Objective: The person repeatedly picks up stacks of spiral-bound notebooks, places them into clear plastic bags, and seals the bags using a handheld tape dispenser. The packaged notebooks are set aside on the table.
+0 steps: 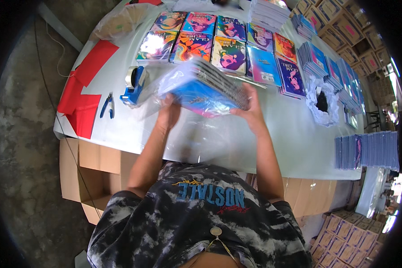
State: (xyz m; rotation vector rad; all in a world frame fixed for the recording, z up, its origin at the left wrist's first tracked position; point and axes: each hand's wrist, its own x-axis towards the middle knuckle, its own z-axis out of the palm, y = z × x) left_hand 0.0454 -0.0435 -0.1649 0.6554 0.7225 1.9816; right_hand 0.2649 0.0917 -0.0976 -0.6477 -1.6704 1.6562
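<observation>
Above the white table (201, 143) I hold a stack of spiral notebooks (201, 96), tilted and blurred by motion. A blue cover faces me, and transparent plastic wrap hangs loose at the stack's left end. My left hand (169, 115) grips the near left corner. On the other side, my right hand (251, 110) holds the right end by the spiral edges, its thumb underneath. Just beyond lie rows of colourful notebooks (193, 47) in piles, one with a blue back cover (263, 66) upward.
Left of the stack stand a blue tape dispenser (134, 85), blue-handled pliers (106, 106) and red sheets (82, 98). More notebook stacks (366, 151) and a crumpled white bag (320, 102) line the right. Cartons (344, 236) are piled at right; an open box (94, 169) sits below the table.
</observation>
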